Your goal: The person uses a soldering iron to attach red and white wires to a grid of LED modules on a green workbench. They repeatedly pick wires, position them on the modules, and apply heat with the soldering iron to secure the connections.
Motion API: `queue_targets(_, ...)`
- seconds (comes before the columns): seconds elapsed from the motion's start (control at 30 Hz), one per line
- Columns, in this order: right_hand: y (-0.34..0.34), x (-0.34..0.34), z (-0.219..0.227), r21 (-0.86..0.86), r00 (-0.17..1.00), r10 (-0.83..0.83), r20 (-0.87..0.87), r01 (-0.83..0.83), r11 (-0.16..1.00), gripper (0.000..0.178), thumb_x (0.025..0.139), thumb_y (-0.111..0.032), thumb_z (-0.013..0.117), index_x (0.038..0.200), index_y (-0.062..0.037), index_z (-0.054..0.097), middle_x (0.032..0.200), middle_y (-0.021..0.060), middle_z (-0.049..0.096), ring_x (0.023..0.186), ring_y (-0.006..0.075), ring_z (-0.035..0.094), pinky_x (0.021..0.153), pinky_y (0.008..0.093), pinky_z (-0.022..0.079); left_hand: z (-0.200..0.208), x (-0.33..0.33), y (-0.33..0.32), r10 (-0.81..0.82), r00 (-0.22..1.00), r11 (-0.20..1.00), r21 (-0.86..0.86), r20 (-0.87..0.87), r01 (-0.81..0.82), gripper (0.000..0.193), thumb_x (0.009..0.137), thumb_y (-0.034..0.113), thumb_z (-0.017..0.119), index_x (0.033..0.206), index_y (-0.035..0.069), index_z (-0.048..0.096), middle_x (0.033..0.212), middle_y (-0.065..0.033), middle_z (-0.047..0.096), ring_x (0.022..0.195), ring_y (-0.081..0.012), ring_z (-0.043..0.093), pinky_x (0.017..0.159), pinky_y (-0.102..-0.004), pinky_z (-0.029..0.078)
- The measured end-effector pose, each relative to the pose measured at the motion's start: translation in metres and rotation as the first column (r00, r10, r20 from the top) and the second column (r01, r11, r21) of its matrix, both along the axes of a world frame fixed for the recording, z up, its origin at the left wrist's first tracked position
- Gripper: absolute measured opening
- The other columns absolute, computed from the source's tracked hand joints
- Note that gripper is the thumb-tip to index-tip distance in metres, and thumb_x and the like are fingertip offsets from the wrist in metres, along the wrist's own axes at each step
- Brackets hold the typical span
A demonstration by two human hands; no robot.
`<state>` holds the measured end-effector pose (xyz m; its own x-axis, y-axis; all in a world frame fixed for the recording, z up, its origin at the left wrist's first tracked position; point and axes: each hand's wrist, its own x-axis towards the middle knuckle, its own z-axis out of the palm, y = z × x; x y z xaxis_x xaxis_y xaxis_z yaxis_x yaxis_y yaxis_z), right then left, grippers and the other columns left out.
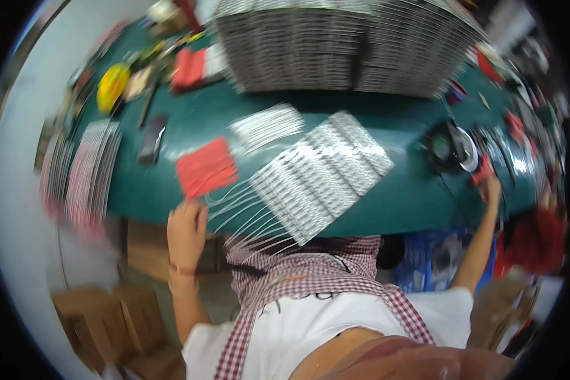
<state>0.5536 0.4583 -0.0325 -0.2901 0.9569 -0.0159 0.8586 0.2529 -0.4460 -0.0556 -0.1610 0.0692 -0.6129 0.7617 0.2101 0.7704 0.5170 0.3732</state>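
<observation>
A flat silvery panel of ribbed rows [323, 177] lies slantwise on the green table, with several thin white wires [247, 218] trailing from its left edge. A pile of red strips [206, 168] sits left of it, and a bundle of white strips [269, 126] lies just behind. My left hand [187, 231] is curled at the table's front edge, below the red pile; whatever its fingers hold is hidden. Far to the right, my right hand [490, 189] closes on a small red object [483, 170], blurred, beside a black device with a white ring [451, 147].
A tall stack of similar silvery panels [291, 50] stands at the back of the green table [183, 123]. Red-ended strip bundles [92, 171], a dark box-shaped item [152, 139] and a yellow round thing [112, 87] are at left. A blue crate [434, 256] sits under the right side.
</observation>
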Motion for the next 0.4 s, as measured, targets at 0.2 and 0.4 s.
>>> queue_targets(0.2, -0.065, 0.003, 0.034, 0.139, 0.894, -0.424, -0.147, 0.443, 0.886, 0.048, 0.092, -0.051, 0.051, 0.077, -0.0064, 0.063, 0.055, 0.003, 0.056, 0.045, 0.0109, 0.05, 0.041, 0.0252, 0.038, -0.033, -0.151, -0.028, 0.261, 0.937, 0.965, 0.052, -0.234, -0.256, 0.012, 0.085, 0.017, 0.059, 0.087, 0.005, 0.06, 0.089, -0.0152, 0.062, 0.088, -0.0357, 0.058, 0.074, -0.0464, 0.046)
queue_targets(0.4, -0.139, -0.036, 0.072, 0.16, 0.872, -0.378, -0.311, 0.44, 0.884, 0.041, 0.095, -0.044, 0.051, 0.083, -0.0068, 0.064, 0.062, 0.0007, 0.058, 0.048, 0.0069, 0.048, 0.043, 0.0225, 0.036, -0.111, -0.321, -0.031, 0.645, 0.755, 0.746, -0.114, -0.12, -0.656, 0.058, 0.082, 0.048, 0.063, 0.124, 0.009, 0.055, 0.126, -0.0197, 0.052, 0.119, -0.0388, 0.048, 0.095, -0.0486, 0.044)
